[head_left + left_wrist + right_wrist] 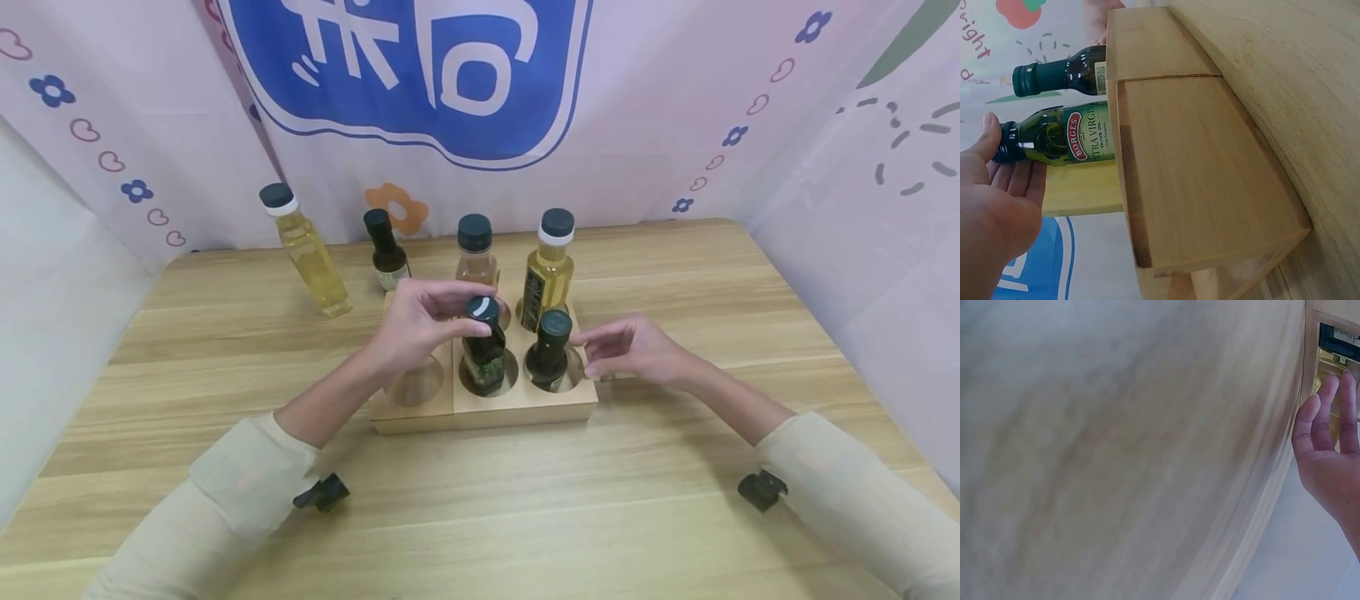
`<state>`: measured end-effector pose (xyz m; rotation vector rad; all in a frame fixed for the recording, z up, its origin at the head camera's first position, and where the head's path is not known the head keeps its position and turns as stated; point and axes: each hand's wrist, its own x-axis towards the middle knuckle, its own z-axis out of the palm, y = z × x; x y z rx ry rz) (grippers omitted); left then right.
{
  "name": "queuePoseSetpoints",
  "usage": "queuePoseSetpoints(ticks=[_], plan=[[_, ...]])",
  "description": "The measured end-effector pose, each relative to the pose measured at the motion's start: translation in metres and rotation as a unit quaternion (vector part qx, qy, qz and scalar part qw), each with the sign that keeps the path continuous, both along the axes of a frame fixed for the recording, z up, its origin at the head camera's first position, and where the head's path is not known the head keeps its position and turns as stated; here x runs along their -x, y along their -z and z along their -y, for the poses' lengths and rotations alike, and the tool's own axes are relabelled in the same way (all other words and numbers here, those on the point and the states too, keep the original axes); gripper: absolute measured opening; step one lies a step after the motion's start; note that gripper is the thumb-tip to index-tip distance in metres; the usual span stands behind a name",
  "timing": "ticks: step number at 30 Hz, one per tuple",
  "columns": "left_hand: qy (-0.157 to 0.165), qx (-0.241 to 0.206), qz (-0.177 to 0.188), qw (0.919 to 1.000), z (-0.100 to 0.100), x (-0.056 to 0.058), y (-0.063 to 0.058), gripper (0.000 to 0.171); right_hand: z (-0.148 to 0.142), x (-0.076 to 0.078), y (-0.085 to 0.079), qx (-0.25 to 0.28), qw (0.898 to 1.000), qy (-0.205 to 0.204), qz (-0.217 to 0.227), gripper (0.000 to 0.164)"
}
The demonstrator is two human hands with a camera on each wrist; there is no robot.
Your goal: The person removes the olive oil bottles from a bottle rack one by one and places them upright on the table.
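Bottle of olive oil (1063,135) in rack (1204,156)

Backdrop (645,117) (orange flower (408,214)) behind table (540,517).

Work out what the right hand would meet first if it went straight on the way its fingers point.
Probably the dark bottle in the front right hole of the wooden rack; depth is unclear, so the rack's side might come first.

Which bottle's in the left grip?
The green Borges olive oil bottle, in the front-row middle hole of the wooden rack. It alone has the left grip pinching its top; the similar dark bottle to its right stands outside that grip.
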<state>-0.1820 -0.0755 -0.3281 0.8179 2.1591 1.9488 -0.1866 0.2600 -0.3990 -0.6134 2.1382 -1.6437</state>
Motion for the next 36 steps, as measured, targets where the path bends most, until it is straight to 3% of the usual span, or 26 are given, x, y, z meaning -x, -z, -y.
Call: queuePoseSetpoints(ticks=[15,22,36], plan=[[-0.029,-0.034,0.007,0.9990,0.002,0.000,-0.007,0.040,0.001,0.000,-0.001,-0.003,1.000,0.002,0.009,0.051],[-0.042,-0.047,-0.013,0.9979,0.004,-0.002,-0.013,0.038,0.001,0.000,-0.001,-0.004,1.000,0.001,0.009,0.051],[-0.036,-0.138,-0.047,0.9886,0.012,-0.004,-0.030,0.035,0.001,-0.001,-0.001,-0.020,1.000,0.013,0.001,0.049]])
